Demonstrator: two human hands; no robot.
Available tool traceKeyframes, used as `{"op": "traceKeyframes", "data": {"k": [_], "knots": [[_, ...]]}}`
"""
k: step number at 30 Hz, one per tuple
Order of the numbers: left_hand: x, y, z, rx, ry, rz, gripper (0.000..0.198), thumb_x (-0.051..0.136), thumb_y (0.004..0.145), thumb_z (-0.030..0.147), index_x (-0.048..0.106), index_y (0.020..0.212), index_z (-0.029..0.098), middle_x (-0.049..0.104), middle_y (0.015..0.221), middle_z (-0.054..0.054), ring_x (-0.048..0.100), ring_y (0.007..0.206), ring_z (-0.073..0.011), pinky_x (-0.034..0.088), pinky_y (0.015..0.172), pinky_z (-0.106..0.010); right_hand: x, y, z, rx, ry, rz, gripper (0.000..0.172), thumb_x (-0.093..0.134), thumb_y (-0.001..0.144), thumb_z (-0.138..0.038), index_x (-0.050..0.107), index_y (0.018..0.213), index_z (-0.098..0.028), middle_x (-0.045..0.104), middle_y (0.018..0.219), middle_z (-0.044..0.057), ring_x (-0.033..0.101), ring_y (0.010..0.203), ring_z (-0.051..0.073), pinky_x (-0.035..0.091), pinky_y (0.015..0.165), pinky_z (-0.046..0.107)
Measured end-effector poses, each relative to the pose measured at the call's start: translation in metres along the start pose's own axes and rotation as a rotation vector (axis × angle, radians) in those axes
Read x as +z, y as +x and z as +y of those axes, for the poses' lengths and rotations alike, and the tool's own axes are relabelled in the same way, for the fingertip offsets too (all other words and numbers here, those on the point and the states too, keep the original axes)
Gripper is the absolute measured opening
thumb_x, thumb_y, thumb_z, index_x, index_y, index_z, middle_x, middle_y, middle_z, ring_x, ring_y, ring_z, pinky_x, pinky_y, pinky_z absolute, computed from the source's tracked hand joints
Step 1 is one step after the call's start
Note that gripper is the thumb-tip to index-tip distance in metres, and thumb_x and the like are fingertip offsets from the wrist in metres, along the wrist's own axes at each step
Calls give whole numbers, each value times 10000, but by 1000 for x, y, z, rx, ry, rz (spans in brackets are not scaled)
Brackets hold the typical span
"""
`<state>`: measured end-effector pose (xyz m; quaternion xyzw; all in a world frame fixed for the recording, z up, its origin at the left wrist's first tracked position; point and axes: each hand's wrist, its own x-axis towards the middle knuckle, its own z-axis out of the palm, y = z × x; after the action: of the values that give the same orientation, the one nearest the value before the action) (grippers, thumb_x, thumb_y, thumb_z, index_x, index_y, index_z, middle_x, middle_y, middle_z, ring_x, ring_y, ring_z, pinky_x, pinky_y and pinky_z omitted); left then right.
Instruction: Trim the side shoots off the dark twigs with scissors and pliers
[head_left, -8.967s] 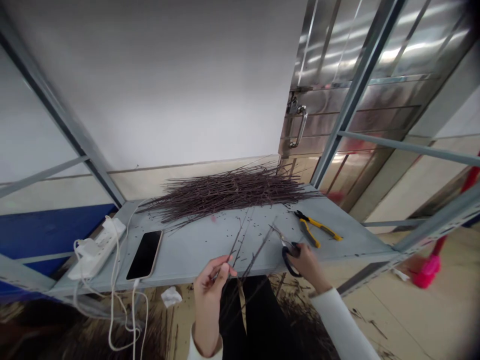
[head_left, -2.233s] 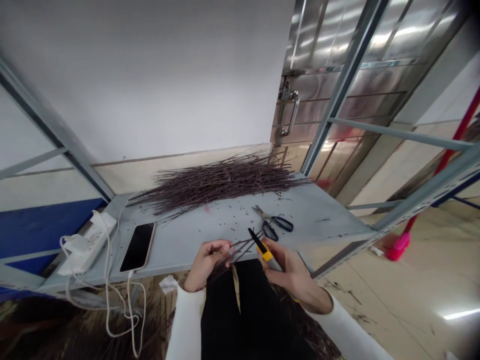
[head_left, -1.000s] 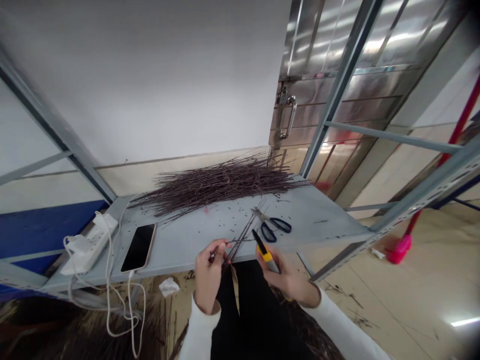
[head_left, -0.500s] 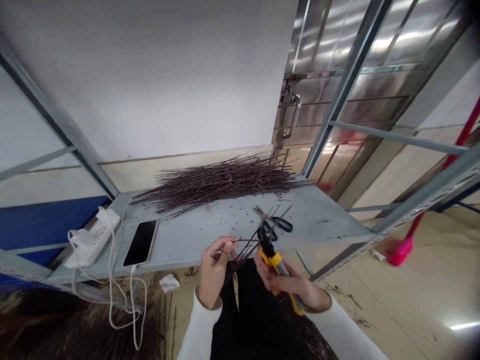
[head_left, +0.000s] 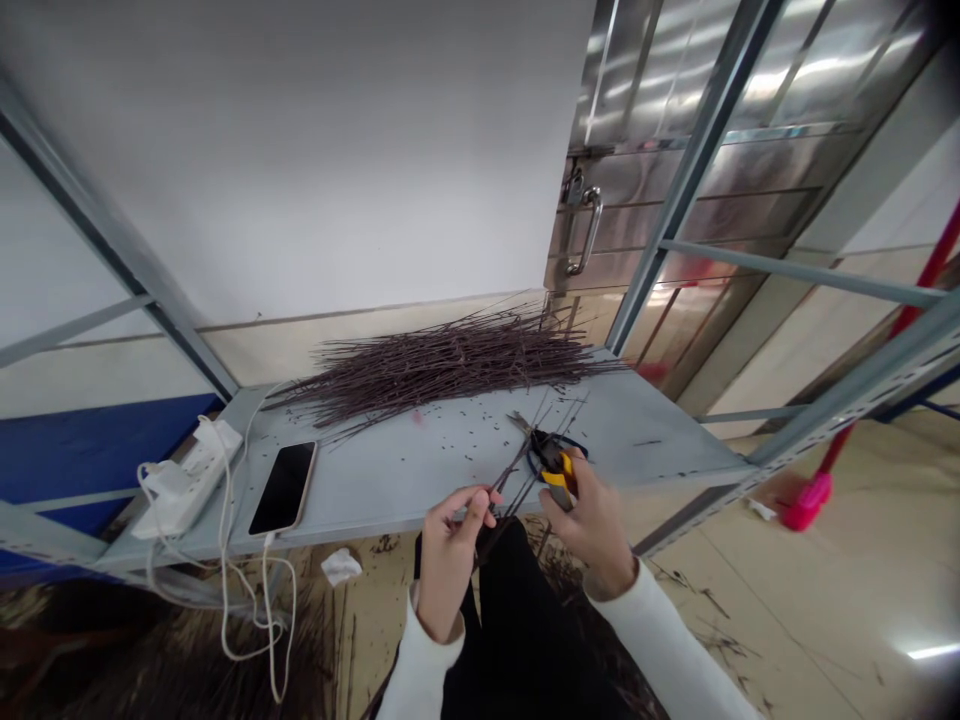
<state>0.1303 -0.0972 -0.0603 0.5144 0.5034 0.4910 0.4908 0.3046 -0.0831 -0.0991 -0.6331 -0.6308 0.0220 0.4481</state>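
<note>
A white long-sleeved top with plain cuffs ending at the wrists, worn with black trousers; left hand and right hand bare.

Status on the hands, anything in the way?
Left hand pinching dark twigs. Right hand gripping yellow-handled pliers. Scissors on metal shelf, right behind the pliers.

shelf: grey steel shelf, flat, dotted with small dark twig bits
back edge: heap of thin dark twigs, lying crosswise, near the wall
right of centre: scissors with dark blue handles, blades toward the heap
left: black smartphone, face up, white cable attached, just beside white power strip
floor: beige floor, crumpled tissue, scattered twig pieces
</note>
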Motion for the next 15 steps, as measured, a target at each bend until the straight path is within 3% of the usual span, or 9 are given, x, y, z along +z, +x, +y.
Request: {"op": "traceKeyframes", "data": {"k": [3,8,12,15], "knots": [[-4,5,-5,-45,-7,-20,429,615,744,558,718,717,142,510,524,27,263,399,-70,260,417,-233,1,1,18,-121,-180,13,253,481,751,-299,482,975,-180,635,747,76,610,641,228,366,474,259],[-13,17,-9,20,60,-1,416,620,739,536,701,615,148,565,520,-15,516,554,-162,415,585,-268,-20,8,31,-324,-176,-226,311,468,761,-268,471,1053,-163,654,784,85,631,660,229,402,507,265],[-22,21,-11,22,89,-42,380,621,753,488,676,558,167,585,521,-23,573,634,-197,433,654,-282,-38,6,29,-293,-107,-465,315,478,747,-223,492,1057,-166,636,761,54,589,594,194,386,531,265],[-27,20,-13,12,113,-80,322,636,753,452,701,610,170,566,499,-9,564,615,-193,430,648,-278,-44,-1,27,-229,18,-566,314,500,723,-209,517,1035,-179,575,648,0,521,535,167,358,516,255]]}}
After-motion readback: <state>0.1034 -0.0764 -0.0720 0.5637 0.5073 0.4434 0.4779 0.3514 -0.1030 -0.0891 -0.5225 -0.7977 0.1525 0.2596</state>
